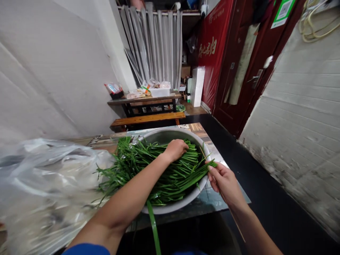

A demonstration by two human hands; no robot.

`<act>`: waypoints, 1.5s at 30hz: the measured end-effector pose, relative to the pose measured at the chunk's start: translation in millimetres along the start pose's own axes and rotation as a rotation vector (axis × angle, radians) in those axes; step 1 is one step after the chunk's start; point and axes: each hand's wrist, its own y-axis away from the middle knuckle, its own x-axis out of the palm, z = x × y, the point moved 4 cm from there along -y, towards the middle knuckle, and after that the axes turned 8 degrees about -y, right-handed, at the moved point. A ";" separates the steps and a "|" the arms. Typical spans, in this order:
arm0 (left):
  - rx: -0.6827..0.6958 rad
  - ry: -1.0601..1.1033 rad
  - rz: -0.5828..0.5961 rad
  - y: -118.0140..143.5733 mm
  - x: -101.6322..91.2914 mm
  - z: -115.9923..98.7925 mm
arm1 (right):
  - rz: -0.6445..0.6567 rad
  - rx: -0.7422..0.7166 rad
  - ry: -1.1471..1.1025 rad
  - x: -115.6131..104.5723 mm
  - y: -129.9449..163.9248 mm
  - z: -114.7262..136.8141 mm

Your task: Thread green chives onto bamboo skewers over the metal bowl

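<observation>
Left hand point(176, 148) grips Chinese chives point(159, 170) heaped in a steel basin point(170, 207); right hand point(224, 180) pinches stalk ends at its right rim; most still unsorted.

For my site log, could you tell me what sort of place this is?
Probably the back passage of a small eatery: a large metal basin of garlic chives on a table, wooden benches behind, and a red door.

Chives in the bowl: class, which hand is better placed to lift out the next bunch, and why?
Probably the left hand: it rests on the chives mid-bowl. The right hand sits at the rim, pinching stalk ends.
</observation>
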 end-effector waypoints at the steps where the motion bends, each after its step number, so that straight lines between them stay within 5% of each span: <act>1: 0.004 -0.047 -0.001 0.0 4.2 -1.5 | 0.005 0.004 -0.003 0.1 -0.1 -0.1; 6: -0.010 -0.195 -0.024 2.0 9.4 -11.0 | 0.011 0.004 -0.019 0.1 -0.7 -0.7; 10: -0.154 -0.192 -0.040 1.1 9.9 -10.6 | 0.012 0.003 -0.022 0.0 -0.7 -1.1; 20: -0.263 0.418 -0.215 0.0 -8.8 -0.9 | 0.013 0.034 0.036 3.9 -5.4 4.5; 45: -0.434 1.083 -0.090 3.9 -10.1 -11.8 | 0.037 0.055 0.057 6.8 -15.0 4.8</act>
